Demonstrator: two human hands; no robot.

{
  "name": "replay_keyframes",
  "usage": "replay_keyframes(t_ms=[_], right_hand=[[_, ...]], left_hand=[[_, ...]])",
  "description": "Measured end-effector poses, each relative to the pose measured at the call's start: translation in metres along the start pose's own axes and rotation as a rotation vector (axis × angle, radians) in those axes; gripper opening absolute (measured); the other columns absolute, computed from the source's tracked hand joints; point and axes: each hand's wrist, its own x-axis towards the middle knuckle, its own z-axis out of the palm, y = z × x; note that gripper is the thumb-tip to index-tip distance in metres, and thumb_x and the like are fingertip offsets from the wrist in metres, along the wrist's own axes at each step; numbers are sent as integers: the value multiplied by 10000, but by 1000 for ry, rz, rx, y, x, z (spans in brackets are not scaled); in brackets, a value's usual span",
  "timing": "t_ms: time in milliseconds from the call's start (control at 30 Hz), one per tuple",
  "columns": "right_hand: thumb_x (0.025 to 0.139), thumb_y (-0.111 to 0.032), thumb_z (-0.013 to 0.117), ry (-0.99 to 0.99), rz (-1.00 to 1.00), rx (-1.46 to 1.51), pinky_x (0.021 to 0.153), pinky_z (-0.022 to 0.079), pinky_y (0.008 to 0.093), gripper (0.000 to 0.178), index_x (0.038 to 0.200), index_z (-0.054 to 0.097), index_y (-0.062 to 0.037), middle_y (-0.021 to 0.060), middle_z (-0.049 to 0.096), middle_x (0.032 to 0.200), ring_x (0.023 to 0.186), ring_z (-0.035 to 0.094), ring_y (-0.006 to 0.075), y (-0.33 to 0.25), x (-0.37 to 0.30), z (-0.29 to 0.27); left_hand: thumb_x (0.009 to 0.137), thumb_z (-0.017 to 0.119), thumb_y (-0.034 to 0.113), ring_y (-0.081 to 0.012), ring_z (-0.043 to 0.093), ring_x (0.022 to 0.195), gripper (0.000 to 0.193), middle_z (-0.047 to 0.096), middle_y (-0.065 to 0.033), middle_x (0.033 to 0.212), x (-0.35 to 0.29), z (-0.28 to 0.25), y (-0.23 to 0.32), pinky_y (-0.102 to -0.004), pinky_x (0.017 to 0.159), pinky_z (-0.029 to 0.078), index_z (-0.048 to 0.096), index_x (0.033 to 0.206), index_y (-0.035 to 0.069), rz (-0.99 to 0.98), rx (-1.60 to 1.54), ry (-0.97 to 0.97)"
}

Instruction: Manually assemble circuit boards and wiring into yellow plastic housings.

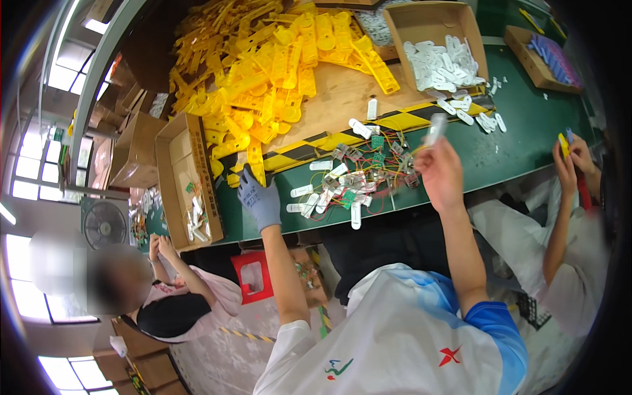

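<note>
Beyond the white-and-blue shirt [395,336], over the green table [520,141], the bare right hand [440,170] pinches a slim white plastic piece [435,128], the grey-gloved left hand [259,199] a flat yellow plastic strip [255,157]: seemingly light, stiff, best edge-held.

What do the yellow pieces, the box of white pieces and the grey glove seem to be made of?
Yellow pieces: probably moulded plastic, somewhat glossy; bright highlights and repeated shapes suggest it.
Box: matt cardboard, judging by its plain brown colour and thin walls.
Grey glove: perhaps matt knitted fabric, fitting closely; any coating is unclear.
</note>
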Motion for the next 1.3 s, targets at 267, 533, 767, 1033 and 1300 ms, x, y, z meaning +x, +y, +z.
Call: replay_keyframes(t_ms=[267, 533, 767, 1033, 1300], right_hand=[[990, -208, 529, -182, -114, -578, 636, 461, 237, 201, 1079, 579, -36, 25, 601, 784, 706, 555, 96, -26, 42, 18], [982, -268, 541, -253, 169, 41, 499, 401, 191, 237, 1035, 595, -43, 6, 597, 754, 591, 499, 45, -41, 80, 43], [981, -293, 541, -682, 506, 216, 447, 391, 185, 261, 939, 605, -43, 2, 611, 772, 537, 466, 14, -84, 107, 36], [951, -202, 600, -234, -4, -469, 798, 562, 262, 187, 1022, 622, -30, 94, 684, 978, 848, 666, 125, -84, 101, 8], [957, -169, 584, -196, 51, -312, 814, 556, 260, 184, 1058, 611, -18, 106, 686, 999, 878, 672, 144, -68, 76, 3]], left_hand=[[800, 720, 117, -302, 615, 965, 553, 594, -211, 1157, -20, 7, -44, -348, 797, 501, 499, 1297, 20, -165, -726, 64], [968, 483, 342, -67, 364, 404, 350, 594, -111, 825, -63, -43, -6, -186, 353, 280, 541, 1135, 39, -594, -1622, -253], [868, 607, 202, -237, 602, 903, 571, 590, -149, 1073, -93, -51, 52, -407, 898, 469, 411, 1370, 12, -515, -2103, -354], [709, 650, 93, -227, 539, 889, 616, 518, -106, 1018, -114, -35, 126, -370, 850, 445, 452, 1287, 12, -305, -2200, -935], [808, 607, -1, -186, 623, 919, 490, 616, -118, 1062, -123, -7, 187, -287, 772, 523, 449, 1271, 19, -255, -1551, -977]])
